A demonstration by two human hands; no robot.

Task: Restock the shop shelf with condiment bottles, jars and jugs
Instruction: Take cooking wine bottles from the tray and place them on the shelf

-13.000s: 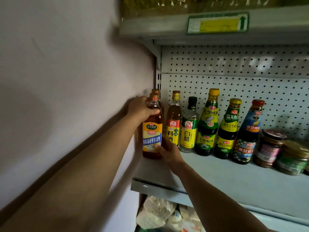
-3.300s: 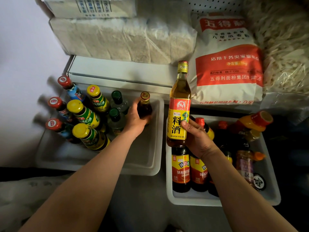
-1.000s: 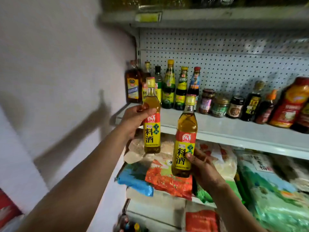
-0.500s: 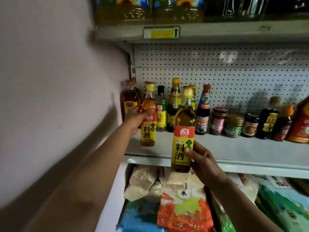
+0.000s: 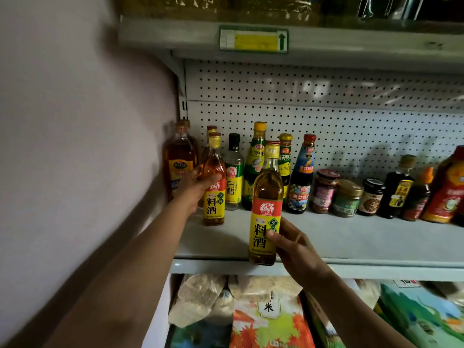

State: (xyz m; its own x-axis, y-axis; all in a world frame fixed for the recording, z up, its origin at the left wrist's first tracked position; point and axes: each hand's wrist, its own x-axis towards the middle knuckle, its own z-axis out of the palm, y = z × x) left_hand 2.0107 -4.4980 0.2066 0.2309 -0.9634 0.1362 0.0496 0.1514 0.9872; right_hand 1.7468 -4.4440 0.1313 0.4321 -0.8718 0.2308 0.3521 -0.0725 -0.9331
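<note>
I hold two matching cooking wine bottles with yellow and red labels. My left hand (image 5: 194, 187) grips the left cooking wine bottle (image 5: 214, 187) at its shoulder, its base on or just above the grey shelf (image 5: 351, 242), in front of an identical bottle. My right hand (image 5: 292, 243) grips the right cooking wine bottle (image 5: 266, 217) round its label, upright at the shelf's front edge. Behind stand a brown wine bottle (image 5: 178, 162), a white vinegar bottle (image 5: 234, 177) and a green oyster sauce bottle (image 5: 256, 156).
A row of sauce bottles and small jars (image 5: 347, 198) runs to the right along the pegboard back (image 5: 326, 116). A wall (image 5: 75, 121) closes the left side. The upper shelf edge carries a yellow price tag (image 5: 253, 40). Bags of rice and grain (image 5: 268, 320) fill the shelf below.
Both bottles have risen and moved toward the shelf. The left one has gone in front of the back row; the right one has reached the shelf's front edge.
</note>
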